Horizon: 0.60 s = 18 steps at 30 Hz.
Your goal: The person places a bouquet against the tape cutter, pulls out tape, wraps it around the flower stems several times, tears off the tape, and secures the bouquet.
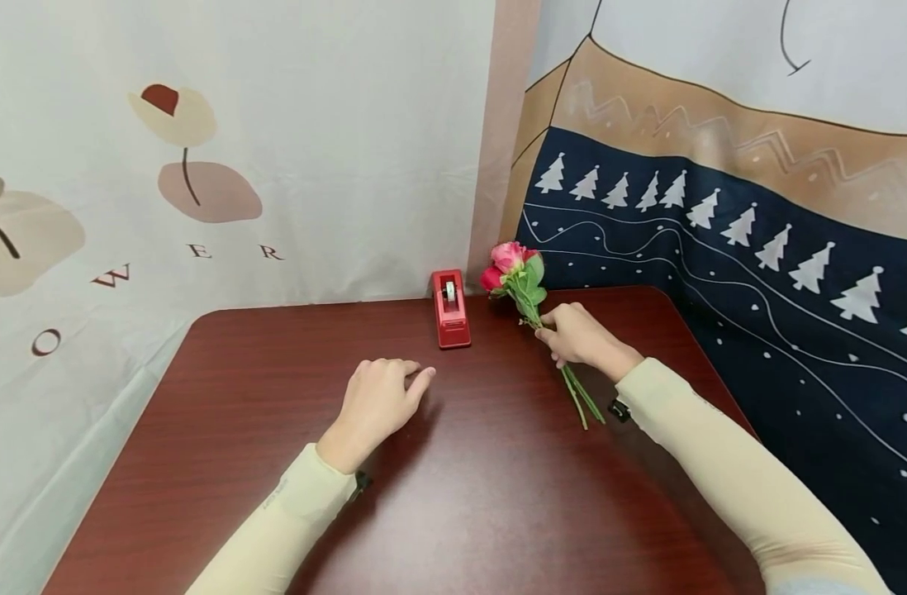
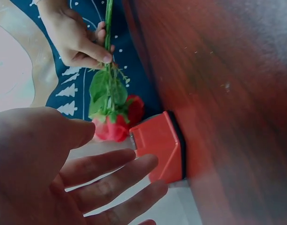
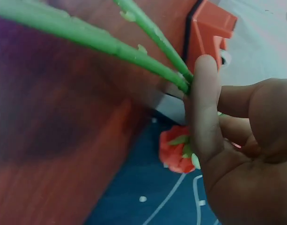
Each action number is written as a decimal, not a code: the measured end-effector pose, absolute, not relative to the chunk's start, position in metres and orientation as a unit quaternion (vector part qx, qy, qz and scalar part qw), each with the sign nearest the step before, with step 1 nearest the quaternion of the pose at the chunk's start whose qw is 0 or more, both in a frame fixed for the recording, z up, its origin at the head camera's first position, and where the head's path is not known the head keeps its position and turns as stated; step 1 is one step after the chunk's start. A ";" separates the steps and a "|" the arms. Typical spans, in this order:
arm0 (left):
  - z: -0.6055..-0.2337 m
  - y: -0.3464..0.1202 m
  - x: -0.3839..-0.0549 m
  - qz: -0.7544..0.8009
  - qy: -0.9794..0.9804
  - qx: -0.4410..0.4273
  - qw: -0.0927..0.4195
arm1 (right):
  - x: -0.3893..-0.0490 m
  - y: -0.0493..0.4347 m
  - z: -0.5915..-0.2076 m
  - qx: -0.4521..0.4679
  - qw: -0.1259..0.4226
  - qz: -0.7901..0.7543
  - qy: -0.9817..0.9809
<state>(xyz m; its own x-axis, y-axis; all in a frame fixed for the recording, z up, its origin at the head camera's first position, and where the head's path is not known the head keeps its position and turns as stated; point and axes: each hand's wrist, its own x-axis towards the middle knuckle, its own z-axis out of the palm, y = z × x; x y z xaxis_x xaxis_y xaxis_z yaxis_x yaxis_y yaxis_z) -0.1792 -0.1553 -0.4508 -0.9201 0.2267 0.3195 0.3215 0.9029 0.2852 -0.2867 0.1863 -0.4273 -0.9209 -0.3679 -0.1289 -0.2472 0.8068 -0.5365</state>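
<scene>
Red and pink artificial-looking roses (image 1: 509, 259) with green leaves and long stems (image 1: 581, 397) are at the right side of the table. My right hand (image 1: 583, 335) pinches the stems between thumb and fingers, below the leaves; the right wrist view shows two stems (image 3: 110, 45) running out past the fingers. My left hand (image 1: 379, 401) hovers over the middle of the table, fingers loosely bent and holding nothing. In the left wrist view its fingers (image 2: 106, 187) spread apart in front of a red tape dispenser (image 1: 451, 310), which stands near the table's back edge.
The dark red-brown wooden table (image 1: 275, 430) has rounded back corners. Behind it hangs a pale curtain (image 1: 349, 165) with flower prints and letters. On the right is a navy cloth (image 1: 721, 273) with white trees.
</scene>
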 end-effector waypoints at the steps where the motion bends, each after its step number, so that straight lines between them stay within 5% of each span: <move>1: -0.449 -0.155 -0.180 -0.170 -0.964 -0.143 0.144 | -0.286 0.185 -0.424 -0.173 0.108 -0.262 0.943; 7: -0.435 -0.156 -0.180 -0.195 -0.957 -0.140 0.165 | -0.283 0.168 -0.405 -0.255 0.052 -0.243 0.934; 14: -0.422 -0.148 -0.177 -0.245 -0.913 -0.187 0.268 | -0.279 0.135 -0.396 -0.368 -0.063 -0.162 0.913; 18: -0.418 -0.144 -0.173 -0.251 -0.898 -0.210 0.295 | -0.270 0.120 -0.395 -0.371 -0.070 -0.151 0.914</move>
<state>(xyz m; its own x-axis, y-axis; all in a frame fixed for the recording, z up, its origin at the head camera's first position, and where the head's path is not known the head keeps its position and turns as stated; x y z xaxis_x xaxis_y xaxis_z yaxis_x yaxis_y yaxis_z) -0.1730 -0.1440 -0.4180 -0.7376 0.2284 0.6354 0.5253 0.7855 0.3274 -0.2700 0.1203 -0.3949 -0.7146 -0.6575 0.2390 -0.6994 0.6788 -0.2237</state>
